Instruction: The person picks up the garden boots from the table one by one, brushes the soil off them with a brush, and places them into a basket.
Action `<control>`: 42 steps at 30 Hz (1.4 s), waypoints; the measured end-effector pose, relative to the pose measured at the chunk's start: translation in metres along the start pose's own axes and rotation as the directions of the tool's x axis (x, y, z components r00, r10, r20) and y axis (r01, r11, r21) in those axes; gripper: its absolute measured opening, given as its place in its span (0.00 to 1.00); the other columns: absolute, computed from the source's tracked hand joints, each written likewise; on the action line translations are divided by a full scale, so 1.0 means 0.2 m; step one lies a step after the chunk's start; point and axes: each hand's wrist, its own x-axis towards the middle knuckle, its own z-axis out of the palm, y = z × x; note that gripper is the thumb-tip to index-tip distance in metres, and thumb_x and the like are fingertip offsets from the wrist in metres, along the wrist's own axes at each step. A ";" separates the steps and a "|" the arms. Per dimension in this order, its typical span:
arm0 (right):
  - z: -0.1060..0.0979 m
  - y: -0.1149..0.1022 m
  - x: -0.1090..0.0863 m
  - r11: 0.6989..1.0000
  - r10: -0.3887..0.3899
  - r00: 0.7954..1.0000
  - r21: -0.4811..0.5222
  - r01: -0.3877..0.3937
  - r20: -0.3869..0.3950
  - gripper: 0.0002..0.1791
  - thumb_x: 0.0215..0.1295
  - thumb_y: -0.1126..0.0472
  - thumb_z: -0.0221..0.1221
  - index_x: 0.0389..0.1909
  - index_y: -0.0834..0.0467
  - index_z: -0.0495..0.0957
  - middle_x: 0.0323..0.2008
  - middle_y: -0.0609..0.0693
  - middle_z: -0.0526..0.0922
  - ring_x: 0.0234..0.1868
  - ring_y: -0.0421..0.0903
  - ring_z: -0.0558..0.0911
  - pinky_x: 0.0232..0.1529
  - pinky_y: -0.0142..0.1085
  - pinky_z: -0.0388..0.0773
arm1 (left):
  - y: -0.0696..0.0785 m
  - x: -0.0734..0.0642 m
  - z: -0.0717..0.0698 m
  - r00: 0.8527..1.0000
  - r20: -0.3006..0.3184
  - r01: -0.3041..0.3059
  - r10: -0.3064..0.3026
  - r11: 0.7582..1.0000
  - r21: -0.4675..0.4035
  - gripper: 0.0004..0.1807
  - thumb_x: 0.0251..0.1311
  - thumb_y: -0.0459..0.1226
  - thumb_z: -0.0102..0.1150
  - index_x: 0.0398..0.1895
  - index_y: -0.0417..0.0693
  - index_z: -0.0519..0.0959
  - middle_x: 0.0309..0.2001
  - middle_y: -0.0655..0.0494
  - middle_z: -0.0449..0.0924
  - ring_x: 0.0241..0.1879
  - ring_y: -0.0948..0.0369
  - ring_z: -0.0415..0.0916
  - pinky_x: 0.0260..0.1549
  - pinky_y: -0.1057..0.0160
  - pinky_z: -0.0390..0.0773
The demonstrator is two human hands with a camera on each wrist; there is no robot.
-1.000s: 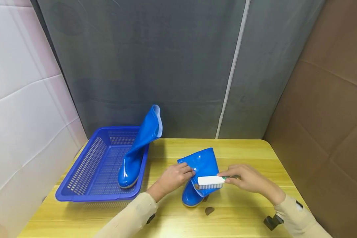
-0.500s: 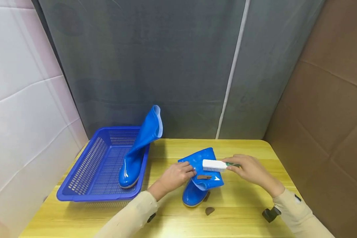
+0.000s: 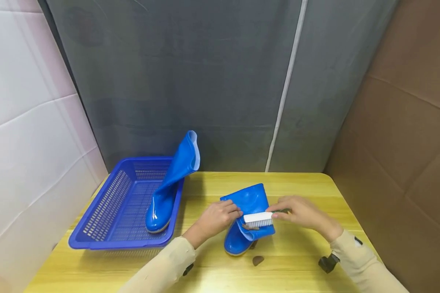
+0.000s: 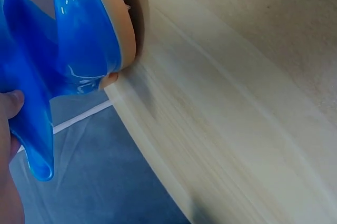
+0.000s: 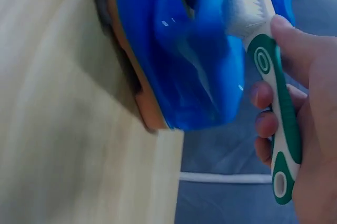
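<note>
A blue rubber boot [image 3: 247, 198] stands on the table, its shaft folded over towards the person. My left hand [image 3: 220, 217] grips the shaft from the left; the left wrist view shows the thumb [image 4: 11, 103] on one side and fingers partly hidden behind. In my right hand [image 3: 302, 212] is a scrub brush with a white head [image 3: 258, 217] and a green-and-white handle [image 5: 284, 113]. Its bristles are against the folded shaft, over a brown patch [image 3: 251, 228] that they partly cover. The right wrist view shows the fingers curled round the handle.
A blue plastic basket [image 3: 95, 244] stands at the left, with a second blue boot [image 3: 168, 185] leaning over its right rim. One brown piece [image 3: 258, 260] lies on the wooden table [image 3: 300, 260], another [image 3: 254, 245] beside the boot's sole. Fabric walls surround the table's back and sides.
The brush went up the shaft, uncovering the brown patch, then came back down onto it. The left hand keeps its hold and the folded boot barely moves.
</note>
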 end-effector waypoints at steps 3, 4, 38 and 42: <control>0.03 0.01 -0.02 0.998 -0.030 0.999 0.057 0.031 -0.015 0.15 0.65 0.44 0.61 0.48 0.42 0.86 0.25 0.33 0.75 0.27 0.29 0.68 0.29 0.23 0.67 | 0.00 0.00 0.01 1.000 0.018 -0.014 0.013 1.000 0.017 0.09 0.57 0.37 0.69 0.41 0.57 0.88 0.38 0.65 0.88 0.39 0.67 0.82 0.40 0.72 0.83; 0.03 0.01 -0.03 0.997 -0.030 0.999 0.067 0.031 -0.022 0.14 0.64 0.44 0.62 0.47 0.42 0.87 0.26 0.33 0.75 0.27 0.30 0.69 0.29 0.23 0.67 | 0.00 0.00 0.01 0.999 0.027 -0.018 0.018 1.000 0.022 0.09 0.58 0.38 0.69 0.41 0.58 0.88 0.38 0.65 0.88 0.39 0.68 0.82 0.40 0.72 0.83; -0.04 0.00 -0.08 0.970 0.239 0.948 0.002 -0.244 -0.209 0.16 0.58 0.43 0.67 0.46 0.41 0.87 0.28 0.35 0.80 0.26 0.33 0.68 0.25 0.26 0.66 | 0.00 0.06 -0.02 0.989 0.142 -0.040 0.032 0.998 0.050 0.07 0.61 0.39 0.66 0.41 0.59 0.88 0.37 0.67 0.87 0.38 0.68 0.79 0.44 0.72 0.82; 0.00 0.00 -0.03 0.969 0.128 0.973 -0.183 -0.163 -0.190 0.20 0.55 0.37 0.66 0.46 0.39 0.87 0.25 0.33 0.76 0.25 0.32 0.66 0.24 0.24 0.62 | 0.02 0.07 -0.03 0.992 0.126 -0.032 0.027 0.999 0.040 0.07 0.60 0.39 0.67 0.41 0.58 0.88 0.38 0.67 0.87 0.39 0.68 0.80 0.44 0.73 0.82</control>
